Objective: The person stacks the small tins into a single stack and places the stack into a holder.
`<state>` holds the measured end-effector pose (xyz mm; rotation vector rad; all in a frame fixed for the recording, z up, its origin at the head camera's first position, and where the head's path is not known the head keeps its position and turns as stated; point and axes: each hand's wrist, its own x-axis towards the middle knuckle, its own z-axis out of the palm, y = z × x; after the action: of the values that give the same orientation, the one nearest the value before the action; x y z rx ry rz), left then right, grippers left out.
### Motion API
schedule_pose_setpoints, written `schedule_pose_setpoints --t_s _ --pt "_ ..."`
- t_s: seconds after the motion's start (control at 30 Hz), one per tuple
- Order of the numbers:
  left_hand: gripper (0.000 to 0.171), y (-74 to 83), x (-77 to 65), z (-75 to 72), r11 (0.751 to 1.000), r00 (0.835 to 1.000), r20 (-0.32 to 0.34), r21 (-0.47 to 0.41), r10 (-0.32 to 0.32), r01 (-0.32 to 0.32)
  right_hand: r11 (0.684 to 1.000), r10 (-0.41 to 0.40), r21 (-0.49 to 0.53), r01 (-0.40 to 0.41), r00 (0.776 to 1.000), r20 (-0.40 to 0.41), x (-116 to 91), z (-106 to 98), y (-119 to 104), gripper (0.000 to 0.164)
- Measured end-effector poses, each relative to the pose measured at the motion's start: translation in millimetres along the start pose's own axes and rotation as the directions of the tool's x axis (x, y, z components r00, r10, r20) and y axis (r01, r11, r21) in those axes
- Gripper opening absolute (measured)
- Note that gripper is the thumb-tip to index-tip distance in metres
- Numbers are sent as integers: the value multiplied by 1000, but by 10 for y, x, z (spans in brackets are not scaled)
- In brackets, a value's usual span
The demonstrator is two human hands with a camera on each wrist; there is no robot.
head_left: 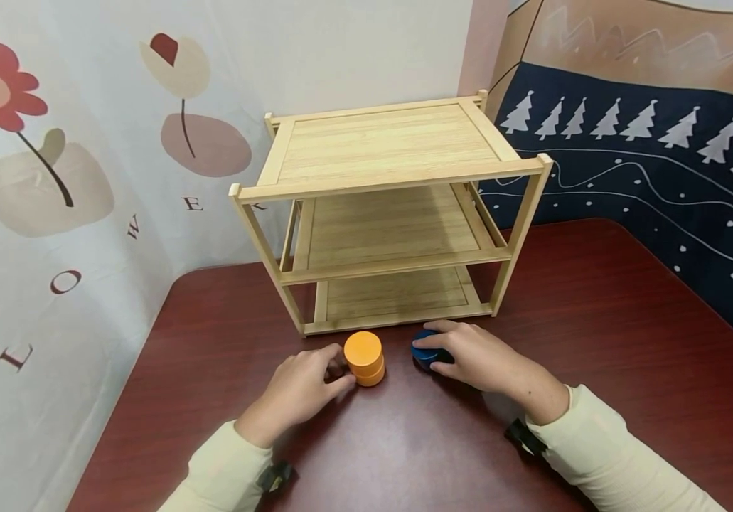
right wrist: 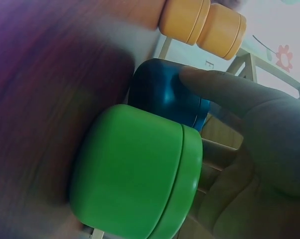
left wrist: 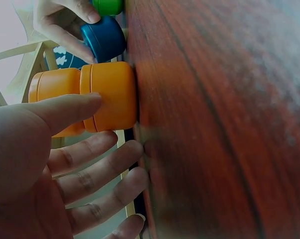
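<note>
Two orange lidded jars (head_left: 364, 355) stand stacked on the table in front of the shelf. My left hand (head_left: 298, 384) is beside the stack, thumb in front of the lower orange jar (left wrist: 115, 94) in the left wrist view and the other fingers spread, fairly straight, behind it. My right hand (head_left: 478, 355) holds a blue lidded jar (head_left: 426, 348) from above, its thumb on one side and fingers on the other. Close to the blue jar sits a green lidded jar (right wrist: 132, 169), seen large in the right wrist view and hidden under my right hand in the head view.
A three-tier light wooden shelf (head_left: 392, 146) stands on the dark red table (head_left: 596, 299) just behind the jars. Behind it hang printed cloths, one with flowers (head_left: 206, 142) and a dark one with white trees (head_left: 635, 171).
</note>
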<state>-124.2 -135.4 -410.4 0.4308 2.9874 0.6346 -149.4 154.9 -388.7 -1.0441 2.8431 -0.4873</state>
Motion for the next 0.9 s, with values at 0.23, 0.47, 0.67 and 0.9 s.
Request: schedule_pose_setpoints --t_s 0.23,0.47,0.67,0.9 --pt "24 -2 -1 5 1000 1000 8 10 -8 8 1000 -7 -1 7 1000 2 0 10 1 36" --pt "23 7 -3 -3 1000 1000 -8 19 -2 2 1000 -12 -11 12 1000 -11 7 9 -1 36" --pt "25 15 0 -7 1000 1000 -7 19 -4 4 999 -40 -18 40 999 -23 6 5 8 36" --pt "26 17 -5 0 1000 1000 -12 29 2 -1 998 -55 -42 54 998 -20 1 11 1 37"
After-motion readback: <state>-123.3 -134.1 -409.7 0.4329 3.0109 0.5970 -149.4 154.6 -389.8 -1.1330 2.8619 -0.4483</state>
